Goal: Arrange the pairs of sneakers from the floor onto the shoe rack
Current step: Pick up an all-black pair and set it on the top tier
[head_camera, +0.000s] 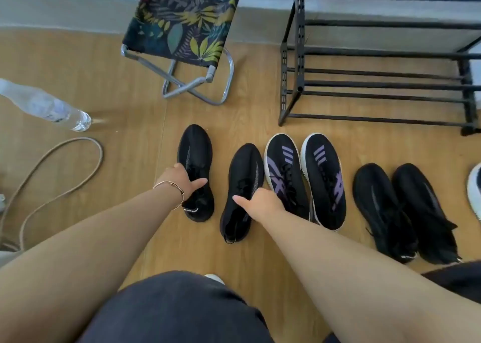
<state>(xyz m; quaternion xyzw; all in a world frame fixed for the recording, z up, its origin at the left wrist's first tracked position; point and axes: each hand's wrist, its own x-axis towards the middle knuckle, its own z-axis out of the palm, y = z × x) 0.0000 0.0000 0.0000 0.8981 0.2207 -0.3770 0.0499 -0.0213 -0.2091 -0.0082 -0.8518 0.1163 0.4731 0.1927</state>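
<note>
Six sneakers, three pairs, lie before the rack (377, 56). The left hand (179, 180) and right hand (260, 202) each close their fingers on one black sneaker (195, 147) (243, 165).

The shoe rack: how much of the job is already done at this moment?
Done: nothing; the shoe rack shows only bare bars. In hand: the left hand and right hand each rest on one shoe of the plain black pair. Left: the purple-striped pair, the far black pair and a white-edged shoe.
</note>
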